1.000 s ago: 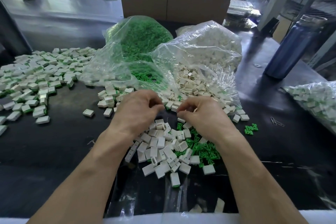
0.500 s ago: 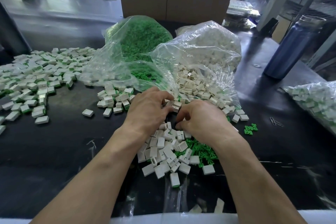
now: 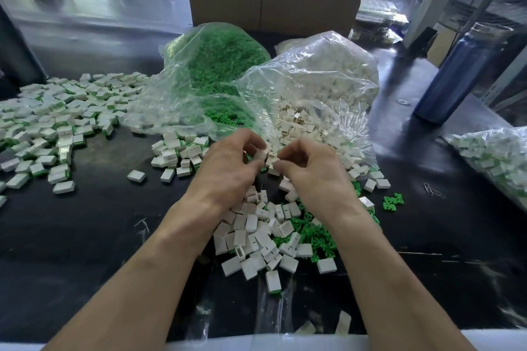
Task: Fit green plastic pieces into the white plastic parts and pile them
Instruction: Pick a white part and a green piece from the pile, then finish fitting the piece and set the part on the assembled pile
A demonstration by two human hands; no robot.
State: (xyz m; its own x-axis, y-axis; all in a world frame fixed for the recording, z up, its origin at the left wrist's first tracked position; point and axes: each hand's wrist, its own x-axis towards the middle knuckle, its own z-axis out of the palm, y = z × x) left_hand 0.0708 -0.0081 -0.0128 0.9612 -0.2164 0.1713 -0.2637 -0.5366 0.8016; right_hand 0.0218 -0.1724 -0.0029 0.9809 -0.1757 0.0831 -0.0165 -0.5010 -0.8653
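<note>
Pinching a white plastic part [image 3: 260,155] between thumb and fingers, the left hand [image 3: 228,171] meets the right hand [image 3: 313,171], fingers curled; its content cannot be told. Loose white parts [image 3: 256,234] and green pieces [image 3: 316,236] lie heaped on the counter [image 3: 85,236] beneath. Judged light, rigid, smooth, small: grip by the flat sides, open end exposed. Finished pile [image 3: 57,122] far left.

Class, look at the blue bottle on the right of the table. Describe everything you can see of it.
The blue bottle is a tall, dark blue cylinder with a glossy, metal-looking body and a paler, clear-looking top. It stands on the black table at the far right; the wide lens makes it appear to lean. Neither hand touches it, and it stands apart from the bags of parts.
</note>
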